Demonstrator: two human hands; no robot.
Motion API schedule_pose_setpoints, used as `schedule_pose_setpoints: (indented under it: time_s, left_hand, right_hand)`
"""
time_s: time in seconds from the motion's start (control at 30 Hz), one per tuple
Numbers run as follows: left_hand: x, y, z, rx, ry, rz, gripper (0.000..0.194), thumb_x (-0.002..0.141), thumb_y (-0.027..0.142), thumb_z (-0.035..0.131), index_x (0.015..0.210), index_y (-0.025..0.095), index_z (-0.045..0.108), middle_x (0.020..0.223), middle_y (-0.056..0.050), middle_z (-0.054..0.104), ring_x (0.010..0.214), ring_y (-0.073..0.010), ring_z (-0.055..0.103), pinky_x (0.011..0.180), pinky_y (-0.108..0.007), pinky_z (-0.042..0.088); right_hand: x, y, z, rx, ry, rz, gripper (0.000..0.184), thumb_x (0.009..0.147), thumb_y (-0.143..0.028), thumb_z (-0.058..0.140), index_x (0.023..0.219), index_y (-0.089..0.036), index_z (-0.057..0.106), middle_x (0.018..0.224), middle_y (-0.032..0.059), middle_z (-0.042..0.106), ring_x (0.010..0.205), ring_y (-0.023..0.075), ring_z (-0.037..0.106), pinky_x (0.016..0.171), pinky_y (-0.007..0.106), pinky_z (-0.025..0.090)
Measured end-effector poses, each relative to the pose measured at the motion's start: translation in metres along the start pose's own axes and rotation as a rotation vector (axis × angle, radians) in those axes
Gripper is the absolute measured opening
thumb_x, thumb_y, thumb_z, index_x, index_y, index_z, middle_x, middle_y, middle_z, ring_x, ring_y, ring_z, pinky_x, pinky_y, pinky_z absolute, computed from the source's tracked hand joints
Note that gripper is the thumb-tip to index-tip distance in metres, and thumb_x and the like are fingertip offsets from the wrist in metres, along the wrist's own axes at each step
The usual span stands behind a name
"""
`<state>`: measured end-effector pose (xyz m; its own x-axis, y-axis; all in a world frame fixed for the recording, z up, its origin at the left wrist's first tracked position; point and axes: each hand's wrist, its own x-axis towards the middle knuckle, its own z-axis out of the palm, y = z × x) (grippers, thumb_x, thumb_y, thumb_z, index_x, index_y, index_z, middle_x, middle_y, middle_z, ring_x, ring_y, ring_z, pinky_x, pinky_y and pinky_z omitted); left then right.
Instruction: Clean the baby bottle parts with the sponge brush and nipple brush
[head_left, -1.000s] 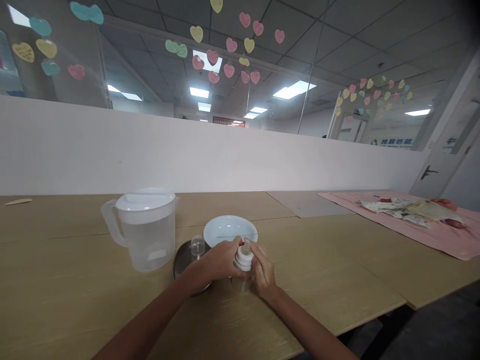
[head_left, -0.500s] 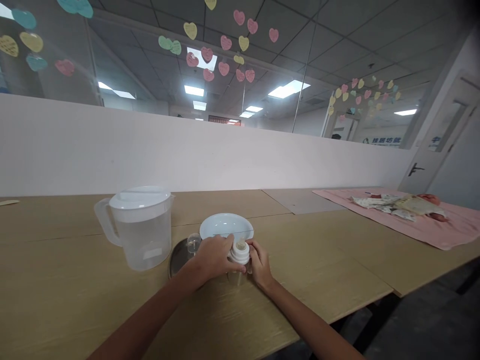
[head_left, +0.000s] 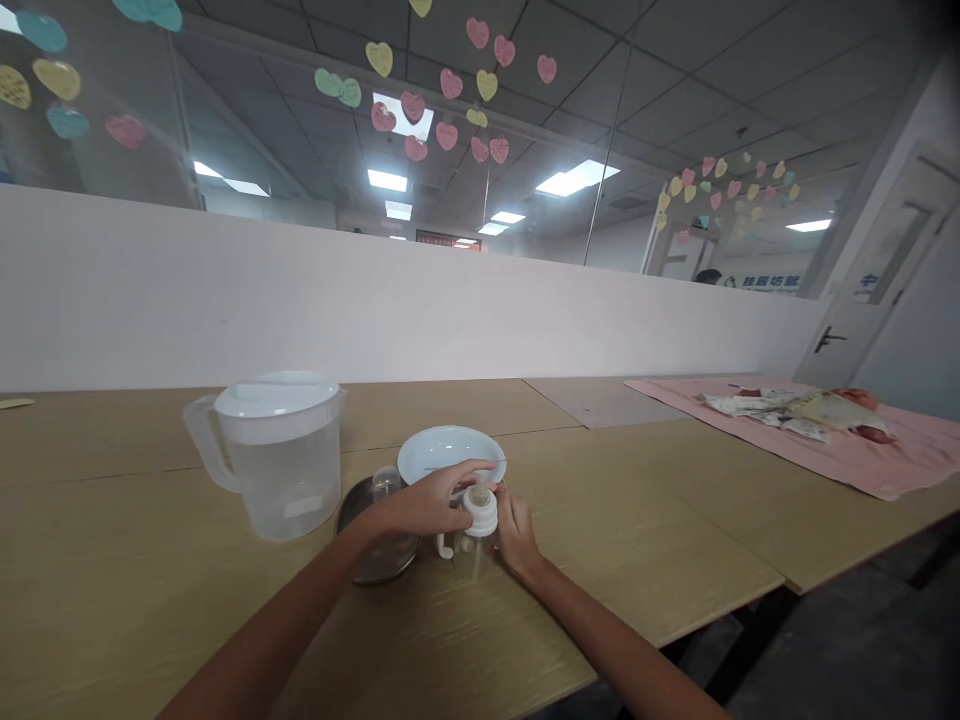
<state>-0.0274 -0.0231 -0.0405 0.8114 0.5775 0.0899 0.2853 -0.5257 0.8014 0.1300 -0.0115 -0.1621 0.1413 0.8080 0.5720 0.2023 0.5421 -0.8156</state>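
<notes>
A clear baby bottle point(head_left: 474, 552) with white side handles stands on the table in front of me. Its white collar point(head_left: 481, 513) and pale teat are on top. My right hand point(head_left: 517, 533) is closed at the bottle's right side; the handle there is mostly hidden by the fingers. My left hand point(head_left: 439, 498) is open around the collar, thumb at its left side and fingers stretched out behind the teat. Left of the bottle, a clear dome-shaped cap point(head_left: 386, 483) rests on a dark metal tray point(head_left: 382, 570), partly covered by my left hand and forearm.
A white bowl point(head_left: 450, 440) sits just behind my hands. To the left stands a lidded clear plastic pitcher point(head_left: 285, 470) with a white handle. On the far right, a pink cloth point(head_left: 862, 475) bears crumpled patterned fabric point(head_left: 806, 410). A low white wall point(head_left: 420, 310) runs behind the table.
My left hand has loosened from the collar, its fingers lifting and spreading, so the bottle's left handle now shows. My right hand stays at the bottle's side.
</notes>
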Motion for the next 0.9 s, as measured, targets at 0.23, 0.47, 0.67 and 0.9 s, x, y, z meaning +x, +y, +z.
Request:
schedule_pose_setpoints:
  time_s: [0.23,0.47,0.67,0.9]
  left_hand:
    - [0.005,0.003,0.011,0.275,0.270,-0.055,0.059,0.067,0.037,0.058,0.122,0.021,0.042,0.112,-0.006,0.052,0.101,-0.0223,0.048,0.088,-0.033,0.039]
    - [0.000,0.009,0.006,0.150,0.115,-0.003,0.065,0.068,0.025,0.055,0.128,0.024,0.032,0.121,-0.005,0.048,0.110,-0.0205,0.045,0.088,-0.029,0.039]
    - [0.002,0.011,0.011,0.345,0.282,-0.096,0.064,0.066,0.035,0.058,0.125,0.021,0.039,0.114,-0.007,0.051,0.102,-0.0228,0.048,0.088,-0.033,0.038]
    - [-0.004,0.014,0.004,0.241,0.144,0.006,0.063,0.069,0.026,0.055,0.129,0.024,0.033,0.117,-0.004,0.052,0.109,-0.0203,0.048,0.088,-0.028,0.038]
  right_hand:
    - [-0.002,-0.001,-0.001,-0.076,-0.066,-0.055,0.041,0.089,-0.041,0.025,0.068,-0.017,0.052,0.058,0.0010,0.053,0.053,0.0129,0.048,0.050,0.024,0.036]
    - [0.000,0.002,-0.001,-0.091,-0.058,-0.080,0.042,0.089,-0.041,0.026,0.071,-0.017,0.054,0.061,0.0019,0.057,0.055,0.0142,0.052,0.051,0.025,0.039]
    - [0.000,0.002,-0.002,-0.084,-0.083,-0.074,0.044,0.090,-0.041,0.024,0.065,-0.018,0.052,0.053,0.0004,0.052,0.047,0.0125,0.046,0.045,0.023,0.035]
    - [0.001,0.002,0.000,-0.098,-0.037,-0.106,0.044,0.089,-0.042,0.026,0.065,-0.018,0.052,0.056,0.0021,0.055,0.051,0.0134,0.049,0.047,0.024,0.037]
